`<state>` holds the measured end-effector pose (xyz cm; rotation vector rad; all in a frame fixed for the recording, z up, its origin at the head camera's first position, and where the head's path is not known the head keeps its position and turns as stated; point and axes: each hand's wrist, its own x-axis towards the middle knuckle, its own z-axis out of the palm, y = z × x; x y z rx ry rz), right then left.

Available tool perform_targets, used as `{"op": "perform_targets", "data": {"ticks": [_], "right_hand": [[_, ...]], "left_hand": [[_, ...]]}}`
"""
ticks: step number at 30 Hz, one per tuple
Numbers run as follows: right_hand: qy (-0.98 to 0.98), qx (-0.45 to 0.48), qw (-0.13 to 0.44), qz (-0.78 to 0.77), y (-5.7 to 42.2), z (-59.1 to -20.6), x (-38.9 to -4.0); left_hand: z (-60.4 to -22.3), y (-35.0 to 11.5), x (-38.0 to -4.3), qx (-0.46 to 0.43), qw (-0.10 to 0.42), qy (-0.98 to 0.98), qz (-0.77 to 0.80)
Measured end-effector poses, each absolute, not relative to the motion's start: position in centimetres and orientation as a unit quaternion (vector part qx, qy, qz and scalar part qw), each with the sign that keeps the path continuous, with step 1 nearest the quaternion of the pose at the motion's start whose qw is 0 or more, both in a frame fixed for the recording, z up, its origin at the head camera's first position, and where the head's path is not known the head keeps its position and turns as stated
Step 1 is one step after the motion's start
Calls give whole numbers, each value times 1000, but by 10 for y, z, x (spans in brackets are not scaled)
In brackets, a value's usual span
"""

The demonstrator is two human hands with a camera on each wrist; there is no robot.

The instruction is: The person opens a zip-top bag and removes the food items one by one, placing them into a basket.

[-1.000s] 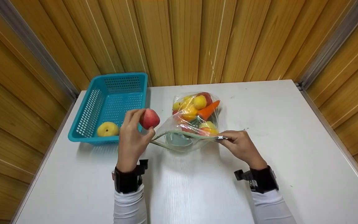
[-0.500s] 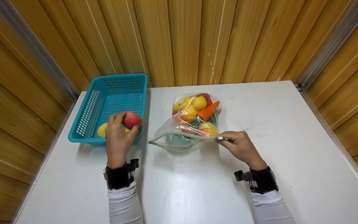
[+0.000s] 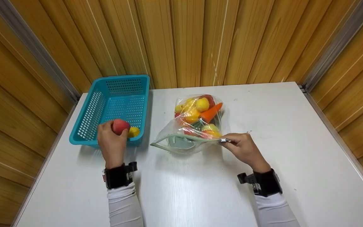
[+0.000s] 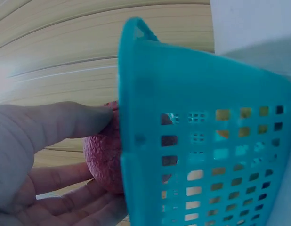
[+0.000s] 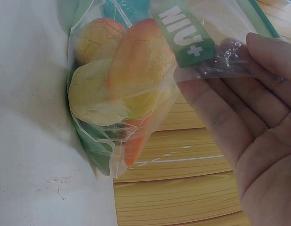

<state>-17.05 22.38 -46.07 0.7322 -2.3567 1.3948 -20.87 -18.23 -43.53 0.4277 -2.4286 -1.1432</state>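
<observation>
My left hand [image 3: 111, 145] holds a red peach [image 3: 121, 126] over the near side of the teal basket [image 3: 147, 94]. In the left wrist view, thumb and fingers grip the peach [image 4: 104, 160], partly hidden by the basket's wall [image 4: 183, 70]. A yellow lemon-like fruit [image 3: 133, 132] lies in the basket beside it. My right hand [image 3: 246, 147] pinches the right end of a clear zip bag's mouth [image 3: 187, 151]. That bag lies on the table, gaping at its left, with several fruits and vegetables inside, a carrot [image 3: 211, 113] among them. The right wrist view shows the bag's green label [image 5: 185, 35].
A white table [image 3: 295, 132] carries everything, and wood-patterned panels [image 3: 187, 41] rise behind and at both sides. The basket stands at the left rear and the bag near the middle.
My left hand has moved left from beside the bag's mouth to the basket, carrying the peach. It now covers the large round yellow fruit there. The right hand keeps its hold on the bag.
</observation>
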Motion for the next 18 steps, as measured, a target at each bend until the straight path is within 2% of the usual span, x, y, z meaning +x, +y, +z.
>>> {"op": "perform_targets", "data": {"ticks": [6, 18], "right_hand": [[-824, 257, 158, 479, 224, -461, -171], [-822, 261, 166, 478, 224, -458, -169]], "left_hand": [[-442, -185, -213, 190, 189, -878, -396], [-449, -181, -217, 188, 200, -881, -386]]}}
